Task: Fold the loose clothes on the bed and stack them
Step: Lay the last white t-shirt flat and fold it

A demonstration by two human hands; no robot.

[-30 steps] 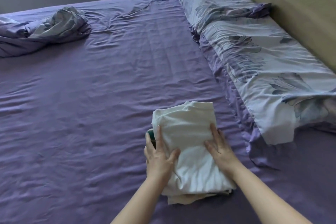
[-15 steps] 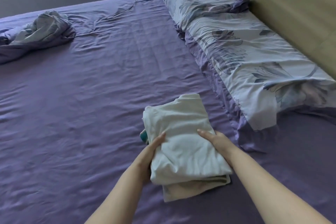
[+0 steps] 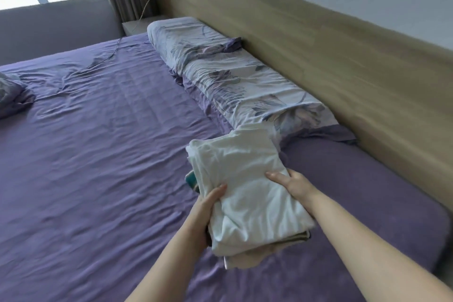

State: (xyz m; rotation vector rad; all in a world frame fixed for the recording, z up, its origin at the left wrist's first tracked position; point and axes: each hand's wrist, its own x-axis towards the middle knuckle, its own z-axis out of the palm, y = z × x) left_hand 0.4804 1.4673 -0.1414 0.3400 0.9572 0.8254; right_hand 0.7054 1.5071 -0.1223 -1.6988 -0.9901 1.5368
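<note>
Clothes are already folded and piled: the stack of folded clothes (image 3: 247, 193) has a white garment (image 3: 242, 179) on top, a beige piece under it, and a small teal edge (image 3: 190, 180) showing at the left side. Both hands hold this stack from its two sides, above the purple bed sheet (image 3: 110, 154), near the corner by the headboard (image 3: 318, 61). The left hand (image 3: 206, 213) has its thumb on top of the white cloth and the other fingers go under the pile, so they are hidden. The right hand (image 3: 291, 184) grips the opposite edge in the same manner, thumb above. I judge the folding part is finished and the pile is being carried or placed. One crumpled cloth (image 3: 12, 98) lies far at the left edge of the bed; it looks like bedding with the same print as the pillows (image 3: 232, 76), but possibly it is a garment, I cannot tell. If it is clothing, that piece is left to fold.
</note>
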